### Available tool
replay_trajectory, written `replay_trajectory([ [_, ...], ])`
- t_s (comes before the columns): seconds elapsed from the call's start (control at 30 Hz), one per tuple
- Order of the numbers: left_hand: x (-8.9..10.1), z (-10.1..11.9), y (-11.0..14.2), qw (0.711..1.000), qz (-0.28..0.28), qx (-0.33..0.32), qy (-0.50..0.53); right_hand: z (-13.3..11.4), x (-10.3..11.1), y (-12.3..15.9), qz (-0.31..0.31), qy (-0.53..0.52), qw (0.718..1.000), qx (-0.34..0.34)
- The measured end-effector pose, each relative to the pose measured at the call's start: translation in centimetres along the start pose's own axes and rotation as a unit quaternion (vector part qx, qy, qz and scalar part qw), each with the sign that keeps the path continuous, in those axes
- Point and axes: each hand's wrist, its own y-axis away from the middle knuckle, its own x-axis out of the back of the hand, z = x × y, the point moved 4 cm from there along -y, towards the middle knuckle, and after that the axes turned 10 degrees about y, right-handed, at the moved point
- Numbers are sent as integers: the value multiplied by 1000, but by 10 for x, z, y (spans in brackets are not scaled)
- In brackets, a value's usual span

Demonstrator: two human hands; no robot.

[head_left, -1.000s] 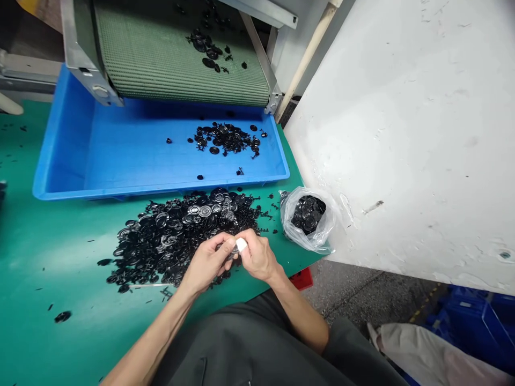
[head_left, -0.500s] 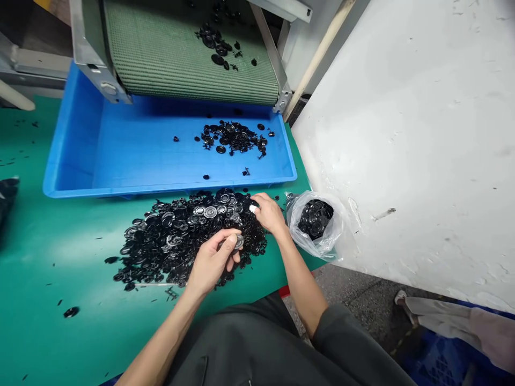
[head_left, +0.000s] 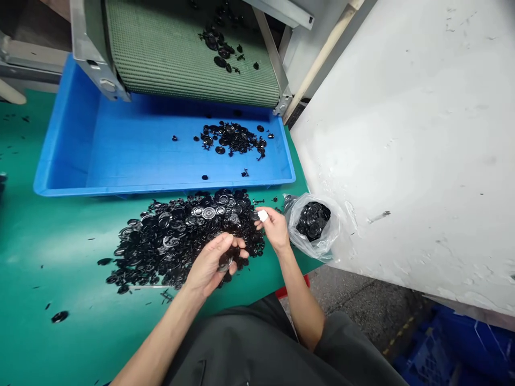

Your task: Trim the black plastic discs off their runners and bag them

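A heap of small black plastic pieces point(head_left: 169, 244), round ridged discs mixed with thin branching bits, lies on the green tabletop. My left hand point(head_left: 213, 261) is over the heap's near right side, fingers curled around a black disc point(head_left: 226, 262); whether more pieces are in the palm is hard to tell. At the heap's right end, my right hand point(head_left: 276, 229) pinches another black disc point(head_left: 255, 215) between thumb and fingers. White tape point(head_left: 263, 215) wraps one of its fingers. Right of that hand stands an open clear plastic bag point(head_left: 337, 225) with black discs inside.
Behind the heap is a blue tray point(head_left: 132, 166) holding a smaller pile of black pieces point(head_left: 235, 138). A green conveyor belt point(head_left: 169, 59) with black pieces on it ends above the tray. A white panel point(head_left: 410, 150) rises at the right. Blue crates point(head_left: 434, 354) stand on the floor.
My right hand has drawn back a little from the heap, now with a disc in its fingertips. My left hand's fingers have loosened around what they hold. The person at far right has left view.
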Motion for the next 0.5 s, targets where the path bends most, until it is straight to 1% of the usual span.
replay_trajectory([
  [0.07,-2,0,-2,1000,15,4,10,-4,-4,12,-23,-81,996,-18],
  [0.13,-4,-1,-3,1000,14,-8,-1,-13,-8,27,-42,-111,993,-16],
  [0.2,-5,-4,-3,1000,2,-17,-17,-22,-12,42,-50,-93,994,5],
  [0.3,-2,-12,1,999,-13,-18,-39,-32,-16,62,-42,-31,996,72],
  [0.37,3,-18,5,998,-16,-11,-54,-34,-18,71,-52,-6,993,103],
  [0.43,8,-23,10,997,-21,-3,-75,-32,-20,77,-73,17,991,111],
  [0.5,13,-28,14,995,-22,-1,-98,-30,-20,81,-92,61,986,127],
])
